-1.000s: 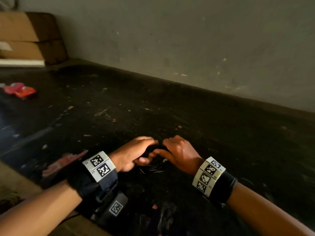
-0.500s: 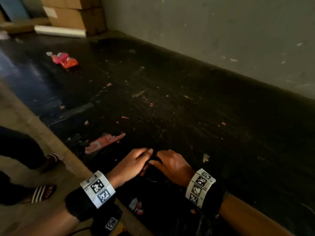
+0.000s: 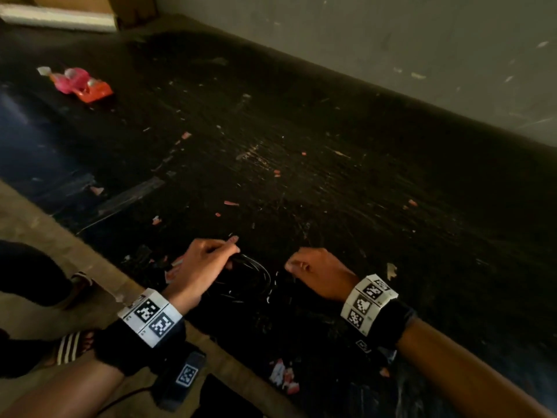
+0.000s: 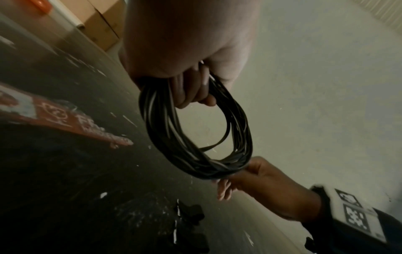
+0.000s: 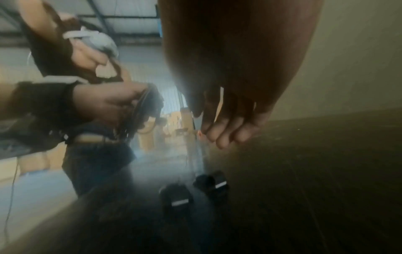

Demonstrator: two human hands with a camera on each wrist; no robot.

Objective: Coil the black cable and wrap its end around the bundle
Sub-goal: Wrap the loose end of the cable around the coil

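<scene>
Cable (image 4: 195, 130): black, wound into a multi-turn loop — hangs from the left hand above the table, at 6 o'clock in the head view (image 3: 245, 277).
Left hand (image 3: 205, 263): grip closed round the top of the coil; fingers (image 4: 189, 92) pass through the loop and curl over the strands.
Right hand (image 3: 313, 267): at 3 o'clock of the left hand, apart from it in the head view. In the left wrist view it (image 4: 256, 177) meets the bottom of the coil, but whether it grips the strands cannot be told. In the right wrist view its fingers (image 5: 226, 132) hang loosely curled with nothing seen between them.
Table (image 3: 331, 176): dark, scratched top littered with small scraps; wall behind it from 12 to 3 o'clock.
Toy (image 3: 80, 84): pink and orange, at 10 o'clock on the table, well apart from the hands.
Wrapper (image 4: 71, 120): red, flat on the table, at 9 o'clock of the coil.
Boxes (image 4: 102, 22): cardboard, at 11 o'clock — far end of the table.
</scene>
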